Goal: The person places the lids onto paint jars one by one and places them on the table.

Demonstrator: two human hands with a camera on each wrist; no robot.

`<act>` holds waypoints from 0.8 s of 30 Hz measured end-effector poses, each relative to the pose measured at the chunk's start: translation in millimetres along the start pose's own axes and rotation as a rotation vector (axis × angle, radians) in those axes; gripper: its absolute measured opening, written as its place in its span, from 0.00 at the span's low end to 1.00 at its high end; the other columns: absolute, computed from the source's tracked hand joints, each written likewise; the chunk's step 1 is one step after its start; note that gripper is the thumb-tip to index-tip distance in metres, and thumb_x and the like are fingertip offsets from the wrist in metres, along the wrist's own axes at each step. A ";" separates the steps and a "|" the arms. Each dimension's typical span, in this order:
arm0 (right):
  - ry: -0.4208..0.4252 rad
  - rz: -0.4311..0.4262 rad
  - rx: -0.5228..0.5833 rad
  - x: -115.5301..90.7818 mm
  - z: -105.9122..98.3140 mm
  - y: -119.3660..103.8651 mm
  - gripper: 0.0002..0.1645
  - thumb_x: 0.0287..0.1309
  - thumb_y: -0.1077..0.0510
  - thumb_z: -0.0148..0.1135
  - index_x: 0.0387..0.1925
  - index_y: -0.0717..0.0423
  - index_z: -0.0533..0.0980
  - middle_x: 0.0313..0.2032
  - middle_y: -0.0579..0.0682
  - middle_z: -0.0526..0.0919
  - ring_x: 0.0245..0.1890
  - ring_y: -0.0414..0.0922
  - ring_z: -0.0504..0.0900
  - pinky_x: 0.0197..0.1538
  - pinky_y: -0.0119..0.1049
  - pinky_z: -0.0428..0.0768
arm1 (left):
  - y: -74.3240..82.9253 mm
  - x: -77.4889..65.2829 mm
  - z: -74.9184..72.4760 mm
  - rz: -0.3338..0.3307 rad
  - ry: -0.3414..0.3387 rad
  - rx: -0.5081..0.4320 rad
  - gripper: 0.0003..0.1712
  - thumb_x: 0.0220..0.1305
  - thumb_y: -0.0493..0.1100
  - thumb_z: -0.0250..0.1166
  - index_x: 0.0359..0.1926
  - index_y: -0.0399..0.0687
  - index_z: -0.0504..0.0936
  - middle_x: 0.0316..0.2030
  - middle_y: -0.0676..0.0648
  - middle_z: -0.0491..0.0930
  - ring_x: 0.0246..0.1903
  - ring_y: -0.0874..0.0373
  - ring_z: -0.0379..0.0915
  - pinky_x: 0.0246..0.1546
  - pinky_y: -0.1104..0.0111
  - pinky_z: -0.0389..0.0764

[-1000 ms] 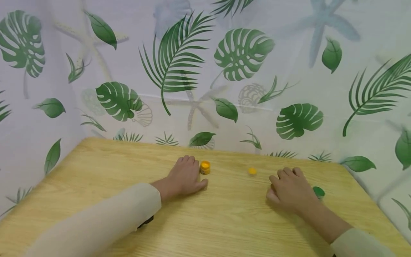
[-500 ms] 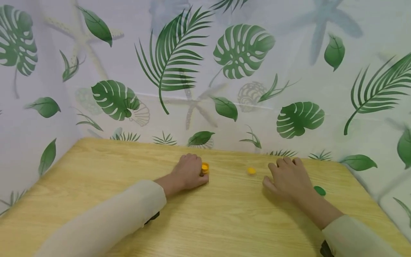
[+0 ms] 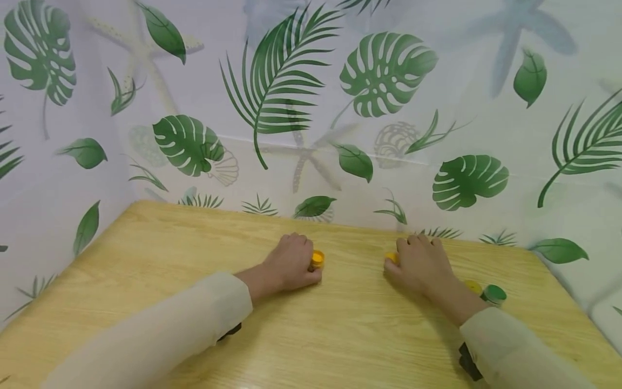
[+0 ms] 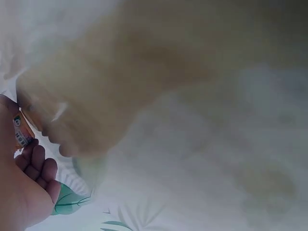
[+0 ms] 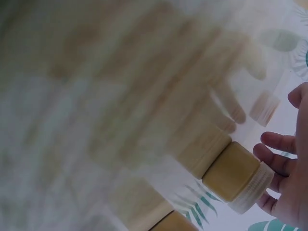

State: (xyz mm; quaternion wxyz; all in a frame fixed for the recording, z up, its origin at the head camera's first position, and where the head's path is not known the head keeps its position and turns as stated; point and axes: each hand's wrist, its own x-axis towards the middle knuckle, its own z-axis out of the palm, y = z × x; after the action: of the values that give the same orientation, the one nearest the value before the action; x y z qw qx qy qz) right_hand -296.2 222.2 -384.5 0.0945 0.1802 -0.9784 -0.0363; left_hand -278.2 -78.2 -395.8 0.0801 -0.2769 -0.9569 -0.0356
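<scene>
My left hand point(image 3: 290, 263) grips a small open jar of orange-yellow paint point(image 3: 317, 259) on the wooden table. In the left wrist view, the thumb and curled fingers lie around this labelled paint jar point(image 4: 22, 131). My right hand point(image 3: 421, 266) is over the small yellow lid point(image 3: 391, 258), with its thumb and fingertips right at the lid's edge. In the right wrist view, a gap shows between the thumb point(image 5: 298, 94) and the bent fingers, and the lid is hidden there. A yellow jar with a ribbed pale end point(image 5: 233, 173) appears beyond these fingers.
A yellow-topped jar point(image 3: 472, 286) and a green-topped jar point(image 3: 494, 294) stand beside my right wrist. The wooden table point(image 3: 350, 324) ends at a wall cloth point(image 3: 291, 183) printed with green leaves. Part of another jar point(image 5: 173, 222) shows low in the right wrist view.
My left hand has closed around the paint jar. The right hand has moved left to the yellow lid, bringing the yellow-topped jar behind it into sight. The head view has shifted slightly.
</scene>
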 end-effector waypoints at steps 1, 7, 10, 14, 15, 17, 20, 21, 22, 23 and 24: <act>-0.004 0.012 0.007 -0.3 1.3 1.0 0.24 0.64 0.41 0.48 0.36 0.57 0.75 0.41 0.58 0.80 0.46 0.58 0.76 0.49 0.61 0.68 | 0.9 -2.6 -1.3 0.010 0.001 0.001 0.18 0.62 0.57 0.59 0.29 0.48 0.73 0.26 0.52 0.69 0.31 0.55 0.65 0.40 0.62 0.67; -0.020 0.019 0.002 -1.4 4.0 4.5 0.23 0.63 0.41 0.48 0.37 0.56 0.75 0.40 0.57 0.79 0.44 0.56 0.75 0.46 0.58 0.69 | 11.5 -25.1 -8.4 0.116 0.100 -0.005 0.18 0.59 0.57 0.60 0.27 0.48 0.73 0.23 0.53 0.67 0.28 0.58 0.62 0.36 0.65 0.67; -0.014 0.003 -0.012 -2.1 3.1 4.2 0.23 0.62 0.42 0.48 0.39 0.57 0.76 0.40 0.57 0.79 0.44 0.56 0.76 0.45 0.58 0.69 | 21.9 -38.9 -12.8 0.183 0.171 -0.018 0.18 0.58 0.57 0.61 0.27 0.48 0.74 0.23 0.54 0.68 0.26 0.60 0.62 0.33 0.67 0.66; -0.016 -0.015 -0.033 -2.8 2.2 1.6 0.23 0.62 0.43 0.49 0.41 0.58 0.76 0.40 0.58 0.80 0.43 0.57 0.76 0.44 0.57 0.70 | 36.6 -55.0 -19.2 0.257 0.213 -0.029 0.18 0.57 0.58 0.62 0.28 0.48 0.76 0.23 0.55 0.69 0.26 0.61 0.61 0.32 0.70 0.66; -0.019 -0.019 -0.035 -2.7 2.1 0.4 0.23 0.61 0.44 0.49 0.41 0.59 0.76 0.40 0.58 0.80 0.43 0.57 0.76 0.43 0.57 0.70 | 39.1 -57.6 -20.0 0.269 0.219 -0.025 0.18 0.57 0.58 0.62 0.29 0.48 0.77 0.23 0.55 0.70 0.26 0.61 0.61 0.32 0.70 0.66; -0.019 -0.026 -0.035 -2.0 2.0 -2.1 0.22 0.61 0.44 0.49 0.40 0.59 0.75 0.40 0.58 0.80 0.42 0.57 0.76 0.43 0.57 0.70 | 42.0 -61.1 -20.6 0.276 0.226 -0.009 0.18 0.57 0.59 0.62 0.30 0.48 0.77 0.24 0.55 0.70 0.27 0.62 0.61 0.33 0.71 0.66; -0.004 -0.032 -0.005 -1.1 0.1 -8.2 0.20 0.62 0.44 0.50 0.38 0.58 0.74 0.40 0.57 0.80 0.42 0.56 0.75 0.43 0.56 0.70 | 41.5 -62.6 -18.4 0.253 0.223 0.011 0.19 0.57 0.59 0.63 0.30 0.48 0.77 0.25 0.55 0.70 0.28 0.61 0.61 0.34 0.71 0.66; 0.002 -0.036 0.009 -1.3 -1.3 -11.2 0.20 0.63 0.44 0.50 0.38 0.57 0.74 0.40 0.56 0.80 0.43 0.56 0.76 0.44 0.56 0.70 | 40.8 -62.8 -17.4 0.246 0.217 0.013 0.18 0.57 0.59 0.63 0.31 0.48 0.77 0.25 0.55 0.70 0.28 0.61 0.61 0.35 0.71 0.66; 0.012 -0.047 0.022 -1.8 -3.0 -14.8 0.19 0.63 0.44 0.51 0.36 0.56 0.74 0.38 0.55 0.80 0.42 0.56 0.76 0.43 0.55 0.71 | 40.1 -62.8 -16.3 0.240 0.211 0.013 0.18 0.58 0.58 0.63 0.31 0.48 0.77 0.25 0.56 0.70 0.28 0.61 0.61 0.35 0.71 0.66; 0.019 -0.060 0.031 -2.8 -5.2 -19.1 0.19 0.63 0.44 0.52 0.36 0.56 0.74 0.37 0.54 0.79 0.42 0.55 0.76 0.43 0.54 0.71 | 39.3 -62.9 -15.0 0.236 0.205 0.013 0.18 0.58 0.59 0.62 0.31 0.48 0.76 0.25 0.56 0.69 0.28 0.61 0.61 0.35 0.71 0.66; 0.030 -0.077 0.038 -4.1 -7.4 -24.1 0.18 0.62 0.44 0.53 0.35 0.55 0.74 0.36 0.54 0.79 0.41 0.54 0.76 0.42 0.53 0.72 | 38.6 -62.9 -13.6 0.236 0.203 0.014 0.19 0.58 0.59 0.62 0.30 0.48 0.76 0.25 0.56 0.69 0.28 0.61 0.61 0.35 0.71 0.66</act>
State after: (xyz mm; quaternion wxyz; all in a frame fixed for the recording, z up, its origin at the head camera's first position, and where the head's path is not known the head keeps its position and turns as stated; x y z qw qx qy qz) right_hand -282.7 201.0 -380.5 0.1044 0.2199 -0.9698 -0.0186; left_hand -203.2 -80.1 -392.4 0.1821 -0.3819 -0.9049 -0.0469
